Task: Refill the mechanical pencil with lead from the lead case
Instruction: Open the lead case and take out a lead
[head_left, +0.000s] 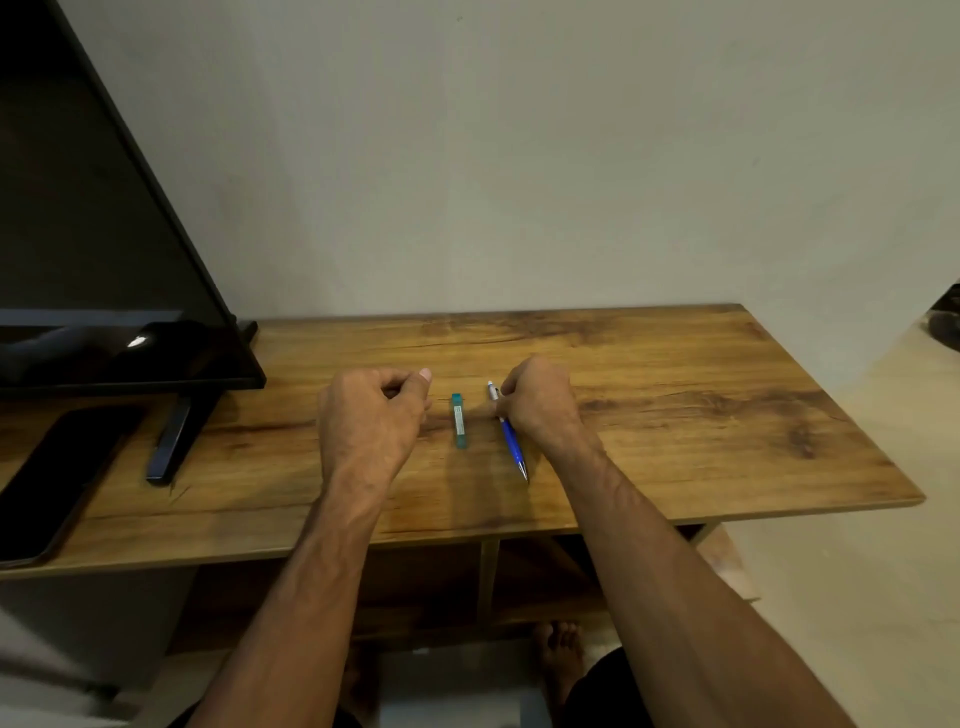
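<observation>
A blue mechanical pencil (511, 439) lies on the wooden table (675, 415), its metal tip toward me and its white cap end away. My right hand (540, 402) rests over its upper part, fingers curled around the barrel near the clip. A slim teal lead case (459, 420) lies flat just left of the pencil, parallel to it and untouched. My left hand (371, 415) hovers left of the case, fingers curled in a loose fist, thumb pointing right, with nothing in it.
A black monitor (104, 260) on a stand (176, 441) fills the table's left side. A dark phone (57, 478) lies at the front left edge. A wall stands behind the table. A lower shelf and my bare feet show below the front edge.
</observation>
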